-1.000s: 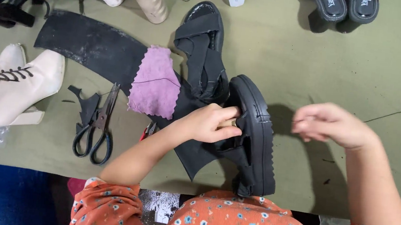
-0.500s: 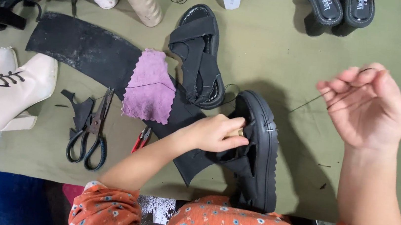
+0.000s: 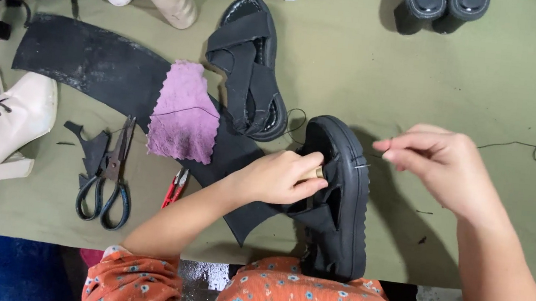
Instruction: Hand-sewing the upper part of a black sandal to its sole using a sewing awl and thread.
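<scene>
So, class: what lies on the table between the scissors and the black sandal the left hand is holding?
In the head view, small red clippers lie between the scissors and the sandal, with the left forearm crossing above that stretch.

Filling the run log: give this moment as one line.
left hand: grips black sandal | right hand: pinches thread beside sole | second sandal, scissors: on table

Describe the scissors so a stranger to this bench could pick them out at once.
On the olive table, look left of the left hand, just past the purple cloth. The scissors lie there beside black scraps, blades pointing away. Their big black loop handles set them apart from the small red snips alongside.
</scene>
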